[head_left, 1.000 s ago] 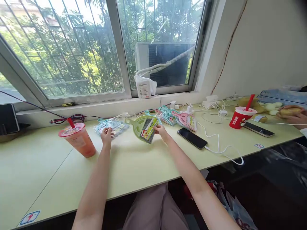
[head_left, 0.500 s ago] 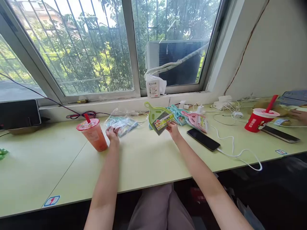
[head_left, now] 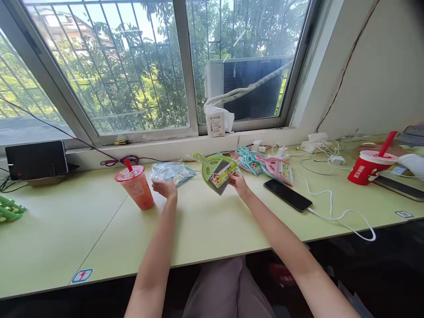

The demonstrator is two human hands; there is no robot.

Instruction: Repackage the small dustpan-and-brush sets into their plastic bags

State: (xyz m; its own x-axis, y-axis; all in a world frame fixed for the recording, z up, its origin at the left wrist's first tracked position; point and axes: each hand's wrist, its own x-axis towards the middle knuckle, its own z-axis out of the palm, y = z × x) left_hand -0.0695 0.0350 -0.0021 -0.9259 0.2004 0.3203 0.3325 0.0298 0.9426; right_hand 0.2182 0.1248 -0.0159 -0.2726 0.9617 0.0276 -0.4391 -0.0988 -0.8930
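Dustpan (head_left: 206,167) in green, with a grey-bristled brush (head_left: 217,184) and a yellow-green label (head_left: 225,173) across it, sits between the two hands, closer to the right one. Its handle points to the far left, and the bristles slant down toward the near side; whether its lower edge touches the desk (head_left: 208,234) cannot be told. The right hand (head_left: 239,183) pinches the set at its right edge, by the end of the label. To the left of the dustpan and apart from it, the left hand (head_left: 166,189) is spread, thumb raised away from the fingers. Just beyond that hand lie clear plastic packages (head_left: 175,171); contact with them is unclear. Left of it stands an orange drink cup (head_left: 141,190). Right of the dustpan, on the far side, are turquoise sets (head_left: 249,160) and a pink set (head_left: 277,167). Nearer, to the right, lies a black phone (head_left: 288,194) with a white cable (head_left: 331,217) plugged in.
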